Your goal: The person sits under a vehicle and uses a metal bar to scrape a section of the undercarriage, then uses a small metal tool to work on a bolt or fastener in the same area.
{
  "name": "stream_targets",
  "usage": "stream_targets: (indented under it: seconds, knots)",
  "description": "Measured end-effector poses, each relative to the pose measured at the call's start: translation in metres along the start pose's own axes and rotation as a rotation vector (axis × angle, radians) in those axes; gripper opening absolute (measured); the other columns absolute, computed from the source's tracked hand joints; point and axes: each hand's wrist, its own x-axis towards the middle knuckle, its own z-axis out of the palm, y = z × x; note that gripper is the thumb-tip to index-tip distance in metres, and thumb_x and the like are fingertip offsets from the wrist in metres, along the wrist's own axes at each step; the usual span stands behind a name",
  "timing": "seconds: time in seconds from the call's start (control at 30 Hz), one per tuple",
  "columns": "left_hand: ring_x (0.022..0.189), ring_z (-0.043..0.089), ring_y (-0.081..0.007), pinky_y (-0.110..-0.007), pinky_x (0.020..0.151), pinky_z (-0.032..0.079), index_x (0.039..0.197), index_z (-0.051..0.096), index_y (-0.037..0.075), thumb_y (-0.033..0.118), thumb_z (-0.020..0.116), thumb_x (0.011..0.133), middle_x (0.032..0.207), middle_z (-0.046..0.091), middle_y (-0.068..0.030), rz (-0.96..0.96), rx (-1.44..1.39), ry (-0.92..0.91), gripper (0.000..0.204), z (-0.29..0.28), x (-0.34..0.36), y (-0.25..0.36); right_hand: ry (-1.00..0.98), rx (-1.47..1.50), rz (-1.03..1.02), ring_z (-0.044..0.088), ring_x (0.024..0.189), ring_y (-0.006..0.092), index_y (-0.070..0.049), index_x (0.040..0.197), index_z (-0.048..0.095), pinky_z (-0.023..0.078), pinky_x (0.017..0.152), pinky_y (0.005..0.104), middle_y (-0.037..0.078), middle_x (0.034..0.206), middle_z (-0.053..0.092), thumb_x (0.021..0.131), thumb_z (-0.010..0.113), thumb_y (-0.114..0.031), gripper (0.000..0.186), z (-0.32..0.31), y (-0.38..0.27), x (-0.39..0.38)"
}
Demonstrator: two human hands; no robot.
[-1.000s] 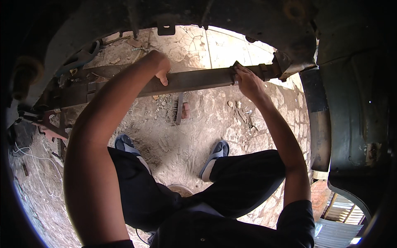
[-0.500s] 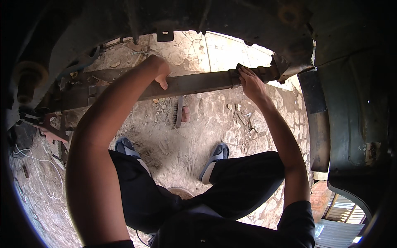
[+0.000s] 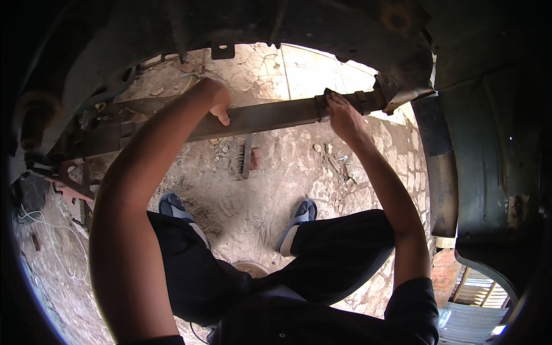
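Note:
A long, dark metal leaf spring (image 3: 267, 114) runs across the view under a vehicle, with clamp bands around it. My left hand (image 3: 216, 100) is bent over it left of the middle. The thumb points down along its near face; the other fingers are hidden behind the hand. Toward the spring's right end, my right hand (image 3: 346, 115) presses a small dark, flat piece (image 3: 329, 92) against the bar beside a clamp band. Only a corner of that piece shows past the fingertips, so its kind is unclear.
A wire brush (image 3: 246, 156) and a reddish block (image 3: 255, 159) lie on the dusty ground below the bar. Dark vehicle bodywork (image 3: 486, 155) rises at the right. A reddish stand (image 3: 75, 188) and a white cord (image 3: 54, 244) are at the left. My sandalled feet flank the middle.
My right hand and the dark piece have shifted slightly left along the leaf spring, toward the clamp band. The whole view has moved a little; my left hand keeps its place on the bar.

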Motion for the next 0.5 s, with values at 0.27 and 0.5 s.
stream_targets:
  seconds: [0.27,0.5]
  knots:
    - [0.111,0.061,-0.0302,-0.043,0.09,0.049,0.134,0.054,0.013,0.057,0.068,0.078,0.121,0.064,-0.0121,-0.009,0.002,-0.062,0.073,-0.005,-0.005,0.005,0.063,-0.04,-0.046,0.053,0.123,0.0284,-0.004,0.126,0.058,0.047,0.1,0.0378,0.014,0.132,0.057,0.095,0.051,-0.017,0.035,-0.007,0.003,0.0]
    - [0.113,0.06,-0.0297,-0.043,0.091,0.048,0.134,0.054,0.015,0.057,0.069,0.078,0.124,0.062,-0.0121,-0.026,-0.024,-0.071,0.072,-0.006,-0.012,0.004,-0.121,0.115,0.053,0.047,0.13,0.0274,-0.005,0.128,0.058,0.043,0.105,0.038,0.012,0.137,0.053,0.097,0.045,-0.02,0.036,-0.013,-0.026,0.001]
